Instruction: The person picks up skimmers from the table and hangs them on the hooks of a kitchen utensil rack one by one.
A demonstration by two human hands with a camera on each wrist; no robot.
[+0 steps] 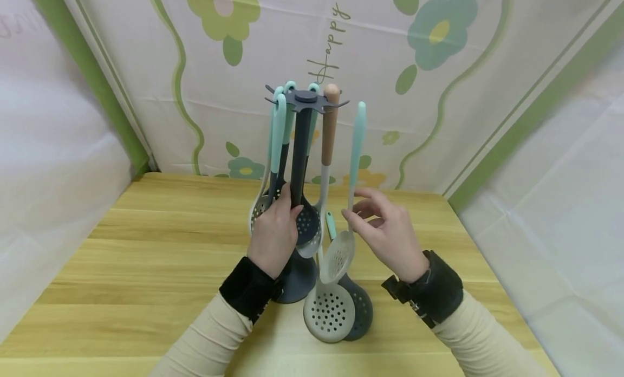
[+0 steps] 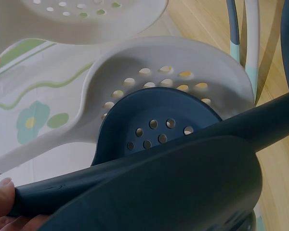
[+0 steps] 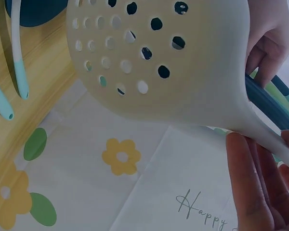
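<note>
My left hand [image 1: 274,233] grips the dark post [image 1: 301,149] of a utensil stand, low down among the hanging tools. My right hand [image 1: 385,231] pinches a white skimmer [image 1: 338,258] near where its mint handle meets the neck. It is held upright beside the stand, handle up and perforated head down; the right wrist view shows that head [image 3: 135,57] close up. Several mint-handled utensils [image 1: 279,128] hang at the left and back of the hook ring [image 1: 306,97]. A brown-handled white skimmer [image 1: 329,133] hangs at the right, with a dark perforated ladle [image 2: 154,125] overlapping it in the left wrist view.
On the wooden table [image 1: 170,268], a white skimmer [image 1: 329,317] lies partly over a dark slotted one [image 1: 362,306], in front of and right of the stand's round dark base [image 1: 298,282]. A flower-printed cloth [image 1: 302,41] rises behind the table.
</note>
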